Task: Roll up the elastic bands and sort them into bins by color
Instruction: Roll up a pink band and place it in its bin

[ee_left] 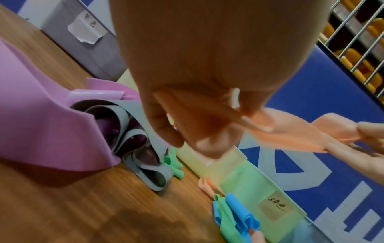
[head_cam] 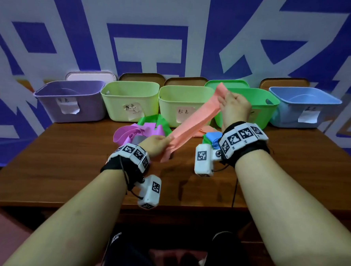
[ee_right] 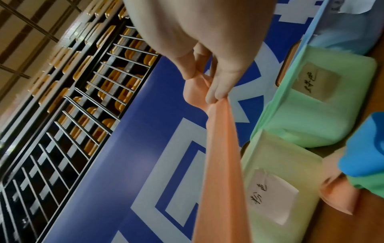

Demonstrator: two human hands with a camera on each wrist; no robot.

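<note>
Both hands stretch one salmon-pink elastic band above the table: left hand pinches its near end, right hand its far end. Five bins line the far edge: one purple bin, three green, one blue bin.

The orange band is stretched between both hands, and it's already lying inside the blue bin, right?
Not quite. The orange band is stretched between the left hand and the right hand, but it is not in the blue bin. The head view shows it held up in the air, above the table and in front of the bins.
</note>
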